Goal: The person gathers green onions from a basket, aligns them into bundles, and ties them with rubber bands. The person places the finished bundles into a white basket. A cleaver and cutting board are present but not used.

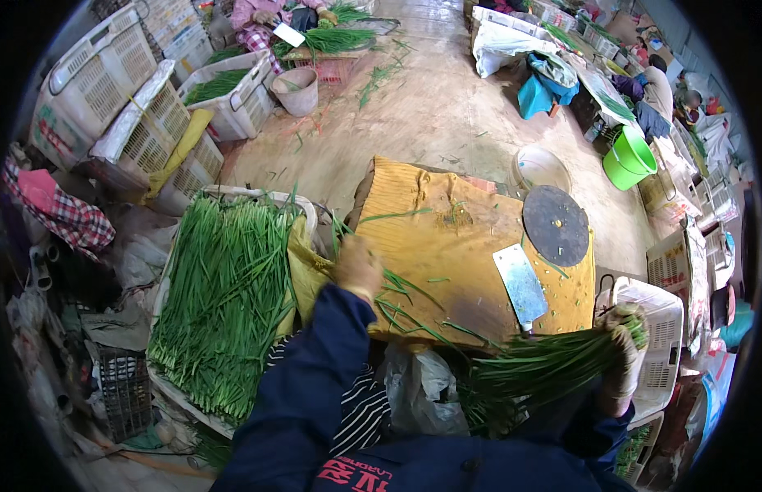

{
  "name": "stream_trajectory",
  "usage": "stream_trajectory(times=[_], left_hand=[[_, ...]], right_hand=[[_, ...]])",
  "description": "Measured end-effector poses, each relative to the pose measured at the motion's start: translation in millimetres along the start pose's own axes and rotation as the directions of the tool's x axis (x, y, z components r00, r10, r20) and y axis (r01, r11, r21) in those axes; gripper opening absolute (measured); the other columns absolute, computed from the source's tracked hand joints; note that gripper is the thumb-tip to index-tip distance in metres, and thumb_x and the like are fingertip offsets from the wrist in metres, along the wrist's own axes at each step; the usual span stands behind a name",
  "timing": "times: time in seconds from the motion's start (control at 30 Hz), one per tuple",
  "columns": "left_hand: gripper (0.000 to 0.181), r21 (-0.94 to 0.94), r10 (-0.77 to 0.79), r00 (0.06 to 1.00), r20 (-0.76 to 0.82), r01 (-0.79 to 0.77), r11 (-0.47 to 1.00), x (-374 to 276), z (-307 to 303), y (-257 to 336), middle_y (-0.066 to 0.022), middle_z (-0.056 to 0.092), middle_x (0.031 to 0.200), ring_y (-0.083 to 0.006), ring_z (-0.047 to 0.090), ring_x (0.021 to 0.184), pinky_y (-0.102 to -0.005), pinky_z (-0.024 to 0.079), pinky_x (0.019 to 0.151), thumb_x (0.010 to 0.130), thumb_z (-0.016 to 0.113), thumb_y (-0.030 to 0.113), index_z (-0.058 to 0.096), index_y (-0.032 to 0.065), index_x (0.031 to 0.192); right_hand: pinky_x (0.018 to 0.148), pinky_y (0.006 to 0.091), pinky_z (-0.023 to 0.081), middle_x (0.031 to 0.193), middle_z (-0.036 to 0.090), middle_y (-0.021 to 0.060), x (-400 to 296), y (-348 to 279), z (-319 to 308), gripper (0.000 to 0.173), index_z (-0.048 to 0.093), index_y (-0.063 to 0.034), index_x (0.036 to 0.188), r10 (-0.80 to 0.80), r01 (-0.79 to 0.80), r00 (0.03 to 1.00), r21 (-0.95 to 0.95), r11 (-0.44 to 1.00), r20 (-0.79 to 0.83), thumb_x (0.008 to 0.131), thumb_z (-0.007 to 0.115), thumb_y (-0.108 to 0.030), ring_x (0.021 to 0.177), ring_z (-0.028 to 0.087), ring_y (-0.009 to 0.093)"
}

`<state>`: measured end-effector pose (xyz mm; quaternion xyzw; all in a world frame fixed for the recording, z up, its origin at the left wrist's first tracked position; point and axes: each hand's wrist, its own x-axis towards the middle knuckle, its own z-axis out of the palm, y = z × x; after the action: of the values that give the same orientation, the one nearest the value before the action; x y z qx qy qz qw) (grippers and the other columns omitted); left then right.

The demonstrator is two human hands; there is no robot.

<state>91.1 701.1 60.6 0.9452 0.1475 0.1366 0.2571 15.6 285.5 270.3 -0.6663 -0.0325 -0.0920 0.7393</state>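
My right hand [627, 347], in a pale glove, grips a thick bunch of green garlic chives [553, 363]; the leaves trail left past the table's near edge. Blurred by motion, my left hand [359, 267] is over the left edge of a low table covered with yellow cloth [430, 264]. Loose green leaves [405, 286] show on both sides of it; whether the fingers hold any is not clear. On the cloth lies a cleaver [520, 288], its handle towards me. A round dark disc [556, 226] rests at the table's far right corner.
Left of the table stands a crate heaped with garlic chives [224, 301]. A white plastic crate [658, 338] is at the right. Beyond the table are a round pale tub [541, 167] and a green bucket [630, 158]. Another person [264, 24] works with chives at the far left.
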Motion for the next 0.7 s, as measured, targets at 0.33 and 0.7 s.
stream_trajectory(times=[0.33,0.7], left_hand=[[0.040,0.001,-0.520,0.810,0.272,0.540,0.841,79.2,-3.2,-59.5,-0.0200,0.062,0.120,-0.0351,0.061,0.106,-0.0451,0.048,0.091,0.092,0.058,0.032,0.059,0.0044,0.121],[0.023,-0.644,0.124,0.991,-0.054,-0.129,0.754,-71.1,-32.9,109.7,-0.0155,0.068,0.101,-0.0287,0.065,0.095,-0.0350,0.051,0.085,0.083,0.069,0.017,0.067,0.0019,0.102]], right_hand=[[0.069,0.0283,0.049,0.080,0.060,0.0045,-1.1,18.1,41.6,0.048,0.056,0.0001,0.109,0.204,-0.209,0.976,0.058,0.976,0.072,0.073,0.081,-0.019,0.071,0.057,0.015],[0.071,0.0246,0.048,0.090,0.065,0.0021,49.2,82.3,109.9,0.038,0.063,-0.0004,0.114,0.378,-0.390,0.855,-0.042,0.920,0.356,0.079,0.075,-0.012,0.081,0.060,0.011]])
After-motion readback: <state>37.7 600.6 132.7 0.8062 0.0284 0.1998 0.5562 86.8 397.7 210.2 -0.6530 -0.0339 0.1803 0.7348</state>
